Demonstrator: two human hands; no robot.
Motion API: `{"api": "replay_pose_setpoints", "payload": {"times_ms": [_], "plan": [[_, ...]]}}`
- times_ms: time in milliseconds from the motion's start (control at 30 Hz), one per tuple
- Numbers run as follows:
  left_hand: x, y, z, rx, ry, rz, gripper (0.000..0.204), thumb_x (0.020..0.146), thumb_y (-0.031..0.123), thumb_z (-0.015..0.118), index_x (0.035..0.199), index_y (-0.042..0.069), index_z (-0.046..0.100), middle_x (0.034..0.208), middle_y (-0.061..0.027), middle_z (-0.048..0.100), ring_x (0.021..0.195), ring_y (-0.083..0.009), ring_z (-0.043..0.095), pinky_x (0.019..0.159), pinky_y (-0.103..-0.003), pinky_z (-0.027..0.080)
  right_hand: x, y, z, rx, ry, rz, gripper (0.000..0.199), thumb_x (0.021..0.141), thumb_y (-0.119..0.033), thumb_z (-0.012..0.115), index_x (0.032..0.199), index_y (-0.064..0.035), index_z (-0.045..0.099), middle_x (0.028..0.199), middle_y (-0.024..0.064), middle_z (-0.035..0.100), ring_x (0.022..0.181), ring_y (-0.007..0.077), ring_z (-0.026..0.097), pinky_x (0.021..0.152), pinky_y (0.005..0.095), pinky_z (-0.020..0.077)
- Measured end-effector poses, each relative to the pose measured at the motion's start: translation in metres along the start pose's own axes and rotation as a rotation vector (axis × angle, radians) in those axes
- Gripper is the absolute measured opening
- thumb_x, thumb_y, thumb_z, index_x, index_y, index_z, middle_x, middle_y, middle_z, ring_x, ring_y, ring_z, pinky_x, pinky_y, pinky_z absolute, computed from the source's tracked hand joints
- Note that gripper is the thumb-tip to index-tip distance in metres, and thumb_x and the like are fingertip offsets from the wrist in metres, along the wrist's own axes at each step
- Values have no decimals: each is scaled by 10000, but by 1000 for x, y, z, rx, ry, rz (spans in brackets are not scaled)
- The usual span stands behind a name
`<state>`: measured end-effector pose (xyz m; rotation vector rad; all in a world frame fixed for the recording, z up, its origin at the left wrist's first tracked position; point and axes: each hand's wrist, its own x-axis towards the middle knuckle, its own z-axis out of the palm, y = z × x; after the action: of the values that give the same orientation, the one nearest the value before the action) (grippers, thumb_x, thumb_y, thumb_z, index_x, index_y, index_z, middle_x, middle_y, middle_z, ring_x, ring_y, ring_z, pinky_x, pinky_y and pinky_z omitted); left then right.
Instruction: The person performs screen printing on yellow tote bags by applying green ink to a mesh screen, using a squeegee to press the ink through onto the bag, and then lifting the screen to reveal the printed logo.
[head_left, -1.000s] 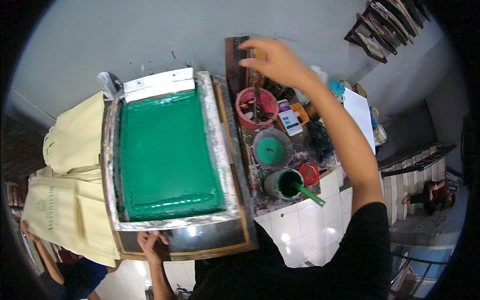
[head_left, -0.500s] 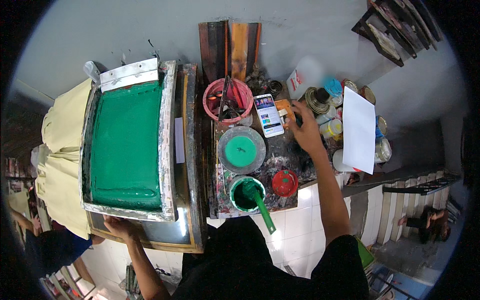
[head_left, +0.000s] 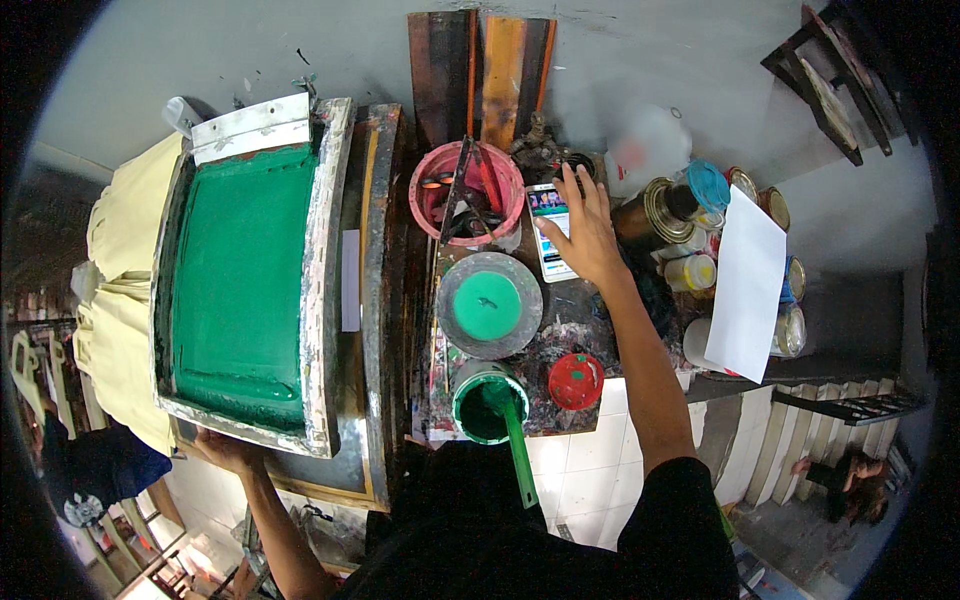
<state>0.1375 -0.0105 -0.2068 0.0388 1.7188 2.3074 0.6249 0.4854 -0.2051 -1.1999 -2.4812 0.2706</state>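
A screen-printing frame (head_left: 325, 290) lies at the left, its mesh coated with green ink (head_left: 240, 270). My left hand (head_left: 228, 450) grips its near edge, fingers partly hidden beneath. My right hand (head_left: 590, 235) hovers over a white smartphone (head_left: 552, 262) with its fingers spread and nothing held; the thumb is over the lit screen, and I cannot tell whether it touches. In front of the phone sit a grey bowl of light green ink (head_left: 487, 305) and a tub of dark green ink (head_left: 480, 412) with a green-handled spatula (head_left: 520, 460) leaning in it.
A pink bucket of tools (head_left: 425, 190) stands beyond the bowl. A red lid (head_left: 575, 382) lies near the table's front edge. Cans and jars (head_left: 690, 272) crowd the right, with a white paper sheet (head_left: 748, 285) over some. Two squeegees (head_left: 515, 75) lean on the wall.
My right hand has moved from the orange thing beside the phone to above the phone, its fingers spreading. The left hand stays at the frame. The whole view has shifted slightly.
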Motion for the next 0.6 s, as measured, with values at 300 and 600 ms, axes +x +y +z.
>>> {"api": "replay_pose_setpoints", "payload": {"times_ms": [300,600], "plan": [[-4,0,6,25,-37,24,499,973,391,394,1230,25,615,1201,-135,640,1092,-298,600,965,-470,464,-22,-7,-19,196,17,28,701,910,-341,693,1472,-25,416,1285,217,609,1244,413,507,1093,546,349],[1,3,-1,-18,-40,-41,520,966,393,392,1262,14,588,1259,-144,611,1134,-313,572,994,-481,441,-74,-12,-38,238,219,135,608,929,-203,658,1459,-19,423,1142,193,648,1209,406,520,1061,512,384]]}}
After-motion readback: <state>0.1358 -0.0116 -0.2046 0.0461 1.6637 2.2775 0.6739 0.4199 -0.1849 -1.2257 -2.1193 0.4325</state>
